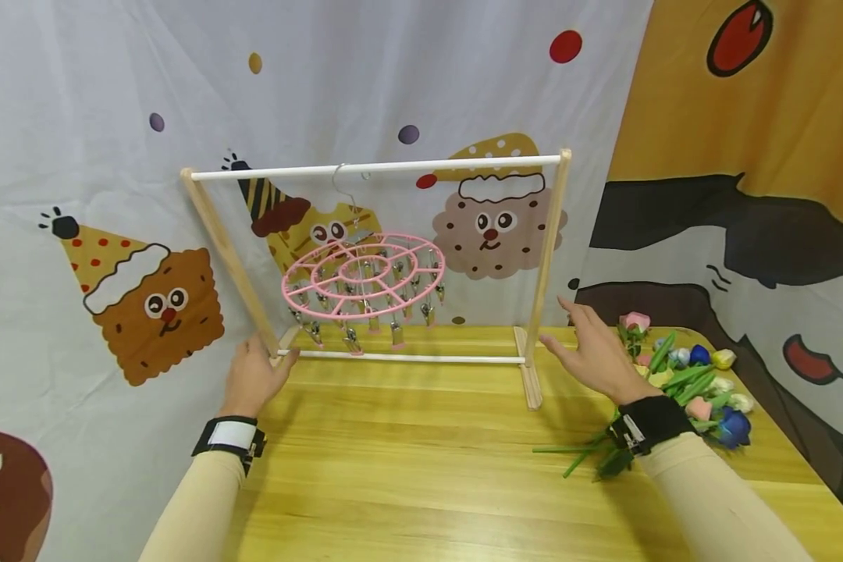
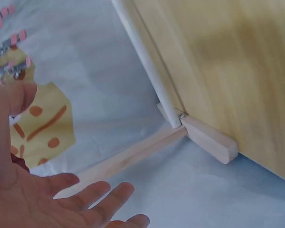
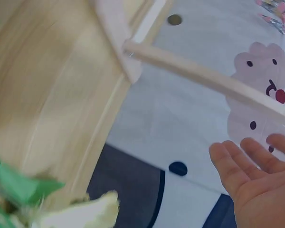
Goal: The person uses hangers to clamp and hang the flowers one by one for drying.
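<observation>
A wooden rack with white rods (image 1: 421, 165) stands at the back of the table. From its top rod hangs a pink round clip hanger (image 1: 361, 277) with many small metal clips (image 1: 351, 339) below it. My left hand (image 1: 250, 378) is beside the foot of the rack's left post (image 1: 235, 265), fingers extended and holding nothing. In the left wrist view its spread fingers (image 2: 107, 202) show near that post; contact is unclear. To the right of the right post (image 1: 548, 257), my right hand (image 1: 597, 355) is held apart from it, fingers extended and grasping nothing.
Artificial flowers (image 1: 698, 390) with green stems lie on the table's right side, under and beside my right forearm. The wooden tabletop (image 1: 421, 468) extends toward me. A printed cloth (image 1: 309, 78) hangs behind the rack.
</observation>
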A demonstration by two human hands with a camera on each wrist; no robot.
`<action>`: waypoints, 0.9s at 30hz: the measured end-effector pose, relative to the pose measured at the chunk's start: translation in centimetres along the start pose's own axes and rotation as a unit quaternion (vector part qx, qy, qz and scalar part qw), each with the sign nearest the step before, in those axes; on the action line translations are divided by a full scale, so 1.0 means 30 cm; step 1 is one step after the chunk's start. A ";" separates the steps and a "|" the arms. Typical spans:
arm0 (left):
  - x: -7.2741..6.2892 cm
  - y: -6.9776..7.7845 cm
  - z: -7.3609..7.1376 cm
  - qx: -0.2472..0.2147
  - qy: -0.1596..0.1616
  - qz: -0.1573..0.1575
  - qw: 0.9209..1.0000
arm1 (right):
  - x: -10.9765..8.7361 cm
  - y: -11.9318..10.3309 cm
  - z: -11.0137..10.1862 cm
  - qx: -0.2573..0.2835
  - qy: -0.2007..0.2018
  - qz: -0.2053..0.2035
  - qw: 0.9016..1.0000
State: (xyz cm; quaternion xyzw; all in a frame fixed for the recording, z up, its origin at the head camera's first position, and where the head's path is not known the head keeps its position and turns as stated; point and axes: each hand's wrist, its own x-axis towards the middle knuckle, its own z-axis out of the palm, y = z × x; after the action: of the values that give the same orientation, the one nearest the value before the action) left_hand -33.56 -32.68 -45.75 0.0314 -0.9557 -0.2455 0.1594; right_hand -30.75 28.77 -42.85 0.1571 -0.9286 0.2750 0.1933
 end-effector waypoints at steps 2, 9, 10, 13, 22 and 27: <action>0.028 -0.003 -0.010 -0.020 -0.005 -0.024 1.000 | 0.029 -0.004 0.011 0.029 0.000 0.016 0.999; 0.129 -0.035 -0.028 -0.065 0.017 -0.075 0.995 | 0.101 -0.022 0.057 0.098 0.022 0.043 0.994; 0.153 -0.056 -0.022 -0.077 0.025 -0.075 0.994 | 0.111 -0.025 0.062 0.100 0.026 0.048 0.993; 0.226 -0.131 0.005 -0.095 0.040 -0.063 0.993 | 0.137 -0.032 0.075 0.109 0.032 0.059 0.992; 0.294 -0.180 0.013 -0.117 0.064 -0.022 0.991 | 0.180 -0.041 0.093 0.090 0.073 0.052 0.992; 0.253 -0.116 -0.014 -0.134 0.068 -0.022 0.988 | 0.189 -0.033 0.092 0.080 0.084 0.053 0.992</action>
State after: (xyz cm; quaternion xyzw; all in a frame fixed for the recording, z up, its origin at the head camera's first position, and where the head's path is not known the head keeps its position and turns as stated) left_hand -40.67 -36.98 -44.87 0.0474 -0.9003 -0.3718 0.2212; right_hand -36.08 25.34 -42.01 0.0987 -0.8910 0.3707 0.2428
